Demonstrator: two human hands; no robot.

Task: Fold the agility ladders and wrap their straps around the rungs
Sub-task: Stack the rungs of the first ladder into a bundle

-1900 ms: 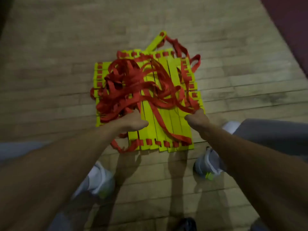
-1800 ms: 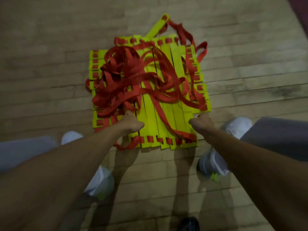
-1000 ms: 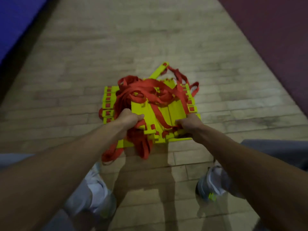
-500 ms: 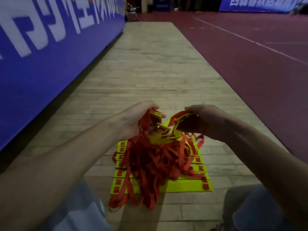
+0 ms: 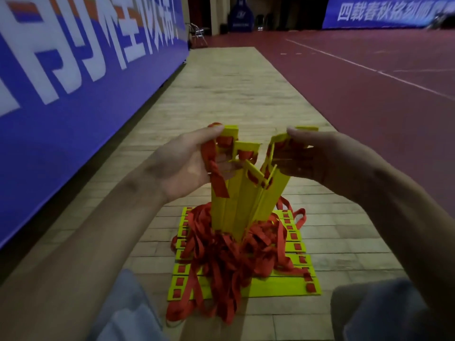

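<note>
Both hands hold up a bundle of yellow ladder rungs point(image 5: 246, 200), standing on end in front of me. My left hand point(image 5: 187, 163) grips the left top ends of the rungs together with a red strap. My right hand point(image 5: 317, 156) pinches the right top ends. A tangle of red straps point(image 5: 226, 257) hangs from the bundle down onto a second stack of yellow rungs point(image 5: 278, 286) lying flat on the wooden floor.
A blue banner wall point(image 5: 73, 77) runs along the left of the wooden floor strip point(image 5: 231, 89). Red court flooring point(image 5: 369, 82) lies to the right. My knees point(image 5: 379, 313) show at the bottom edge. A chair point(image 5: 197, 33) stands far back.
The rung bundle has risen from flat on the floor to chest height, straps trailing below it. In the last half second my hands lifted it higher and spread its top ends apart.
</note>
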